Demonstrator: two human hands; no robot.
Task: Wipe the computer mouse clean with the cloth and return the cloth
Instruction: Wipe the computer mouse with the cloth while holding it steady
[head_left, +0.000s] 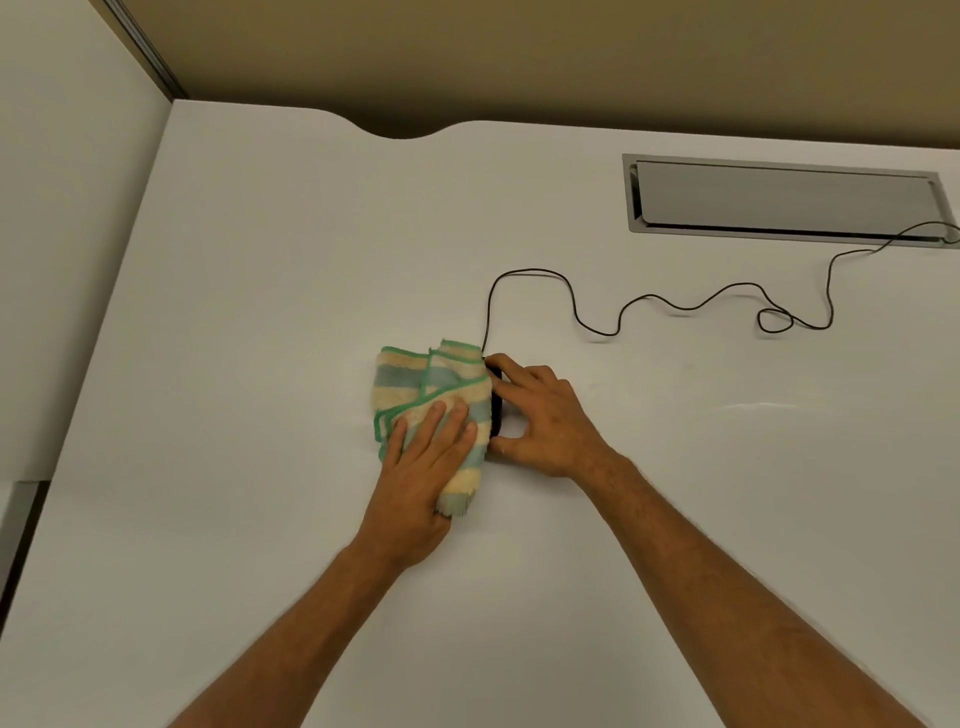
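Observation:
A striped cream, blue and green cloth (415, 382) lies bunched over a black computer mouse (496, 410) in the middle of the white desk (260, 291). Only a thin black strip of the mouse shows at the cloth's right edge. My left hand (421, 467) presses flat on the cloth, with its thumb tucked under the lower end. My right hand (540, 415) grips the mouse's right side between fingers and thumb. The mouse's black cable (675, 304) runs off to the right.
A grey metal cable hatch (784, 200) is set into the desk at the back right, and the cable enters it. The desk's back edge has a curved cutout (400, 132). A partition wall (67, 208) stands along the left.

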